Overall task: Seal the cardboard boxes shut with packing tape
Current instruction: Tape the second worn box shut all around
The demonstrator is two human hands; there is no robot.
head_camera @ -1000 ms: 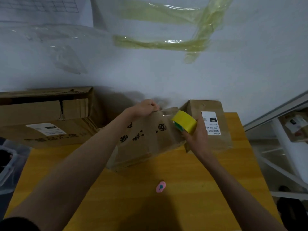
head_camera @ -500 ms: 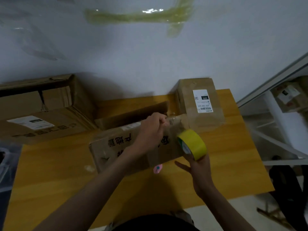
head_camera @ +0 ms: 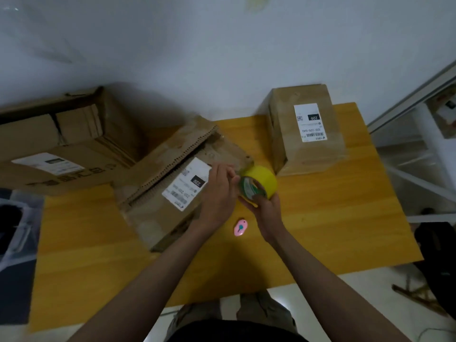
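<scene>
The right hand [head_camera: 265,208] cradles the yellow tape roll [head_camera: 259,185] from below, fingers curled round its rim, just off the near right corner of the middle box [head_camera: 172,176]. The left hand [head_camera: 218,191] is right up against the roll, fingertips pinched at its edge, picking for the free end of the tape by the look of it (the end itself is too small to make out).

That roll should be light and stiff, easy to steady with fingers through the core or round the rim; the film is the tricky part, thin, sticky and likely to fold onto itself, so take it by the very end and keep it taut. The middle box looks worn, its raw corrugated flap edge showing and its top creased, so I'd judge it soft and prone to cave: press the flaps flat rather than squeeze the sides.

It sits askew mid-table. A taller box with a white label [head_camera: 306,129] stands at the far right corner by the wall, and a big open carton [head_camera: 64,141] fills the far left. A small pink cutter [head_camera: 240,227] lies on the yellow wooden table [head_camera: 333,218], just near of the hands. White wall behind, pale floor below, a white frame off to the right.
</scene>
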